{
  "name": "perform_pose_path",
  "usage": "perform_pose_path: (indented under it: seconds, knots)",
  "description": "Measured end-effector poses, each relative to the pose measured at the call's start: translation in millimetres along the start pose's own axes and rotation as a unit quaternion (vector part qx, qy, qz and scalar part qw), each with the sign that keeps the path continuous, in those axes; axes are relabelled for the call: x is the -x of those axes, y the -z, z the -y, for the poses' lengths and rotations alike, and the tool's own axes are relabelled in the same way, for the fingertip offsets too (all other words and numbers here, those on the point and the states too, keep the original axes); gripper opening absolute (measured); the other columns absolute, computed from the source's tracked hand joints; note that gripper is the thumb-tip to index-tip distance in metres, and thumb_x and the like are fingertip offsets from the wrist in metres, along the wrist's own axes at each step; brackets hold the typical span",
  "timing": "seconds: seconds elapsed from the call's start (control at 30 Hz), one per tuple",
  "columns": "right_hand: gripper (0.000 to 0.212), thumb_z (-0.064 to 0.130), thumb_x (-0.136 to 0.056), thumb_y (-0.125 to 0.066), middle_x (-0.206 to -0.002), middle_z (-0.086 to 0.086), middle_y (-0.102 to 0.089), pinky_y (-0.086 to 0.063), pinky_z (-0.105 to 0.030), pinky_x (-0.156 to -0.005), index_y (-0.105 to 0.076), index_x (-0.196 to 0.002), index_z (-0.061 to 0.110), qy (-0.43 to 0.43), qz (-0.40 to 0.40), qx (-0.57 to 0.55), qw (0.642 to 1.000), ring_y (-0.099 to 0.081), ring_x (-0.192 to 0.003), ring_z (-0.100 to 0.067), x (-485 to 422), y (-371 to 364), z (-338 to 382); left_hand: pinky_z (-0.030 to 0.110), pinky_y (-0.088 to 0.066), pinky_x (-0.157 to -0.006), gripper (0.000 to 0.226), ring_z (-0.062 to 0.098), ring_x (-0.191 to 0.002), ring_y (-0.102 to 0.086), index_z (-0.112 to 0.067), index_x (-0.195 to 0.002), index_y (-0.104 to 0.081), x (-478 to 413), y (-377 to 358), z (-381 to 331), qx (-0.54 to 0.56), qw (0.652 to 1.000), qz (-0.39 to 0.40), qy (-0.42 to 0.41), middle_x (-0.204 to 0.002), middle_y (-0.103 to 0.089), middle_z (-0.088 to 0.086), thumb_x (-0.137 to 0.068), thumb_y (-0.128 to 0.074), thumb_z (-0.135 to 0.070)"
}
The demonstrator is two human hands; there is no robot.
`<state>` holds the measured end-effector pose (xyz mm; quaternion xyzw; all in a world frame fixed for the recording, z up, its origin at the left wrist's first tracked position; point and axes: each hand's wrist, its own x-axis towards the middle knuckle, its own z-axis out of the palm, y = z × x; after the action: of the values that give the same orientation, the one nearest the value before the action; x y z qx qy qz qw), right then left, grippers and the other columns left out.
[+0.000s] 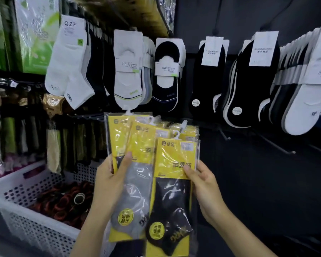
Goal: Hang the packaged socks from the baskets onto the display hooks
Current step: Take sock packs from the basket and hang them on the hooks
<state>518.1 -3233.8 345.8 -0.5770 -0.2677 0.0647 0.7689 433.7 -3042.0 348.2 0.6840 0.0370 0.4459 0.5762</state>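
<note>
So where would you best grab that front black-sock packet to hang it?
Probably pinch the black-sock packet by its yellow card header, from the right edge, as the right hand does: that side is uncovered, and it leaves the white hook on top free.

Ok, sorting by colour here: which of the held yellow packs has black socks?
The frontmost pack, pinched by the right hand, shows black socks; the left hand grips the grey-sock pack beside it.
</note>
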Motion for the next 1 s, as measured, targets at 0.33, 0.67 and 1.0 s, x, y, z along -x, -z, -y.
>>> perform_pose_path:
  seconds: [0.33,0.67,1.0]
  knots:
    - [0.018,0.011,-0.095,-0.053,-0.104,-0.005,-0.073,-0.052,-0.039,-0.091,-0.063,-0.108,0.019,0.014,-0.104,0.056,0.993,-0.069,-0.101,-0.021,-23,15,-5,0.01,-0.024,-0.042,0.047,0.003,-0.045,-0.024,-0.029,-0.058,-0.026,-11,31,7,-0.039,0.994,-0.094,-0.026,-0.048,-0.024,-0.014,-0.089,-0.055,-0.048]
    - [0.014,0.015,-0.094,-0.058,-0.104,-0.006,-0.072,-0.055,-0.029,-0.083,-0.065,-0.106,0.012,-0.043,-0.173,0.078,0.981,-0.069,-0.095,-0.016,-80,18,-34,0.009,-0.027,-0.047,0.04,0.0,-0.047,-0.027,-0.033,-0.054,-0.036,-13,28,8,-0.03,0.997,-0.077,0.008,-0.05,-0.029,-0.017,-0.084,-0.054,-0.052]
    - [0.031,0.021,-0.089,-0.065,-0.115,-0.009,-0.058,-0.049,-0.026,-0.081,-0.053,-0.114,0.009,-0.028,-0.284,0.15,0.947,-0.06,-0.101,-0.02,-58,35,-45,0.046,-0.049,-0.079,0.043,0.022,-0.087,-0.063,-0.016,-0.101,-0.067,-13,24,5,0.042,0.996,0.036,0.076,-0.09,-0.069,0.007,-0.077,-0.06,-0.052]
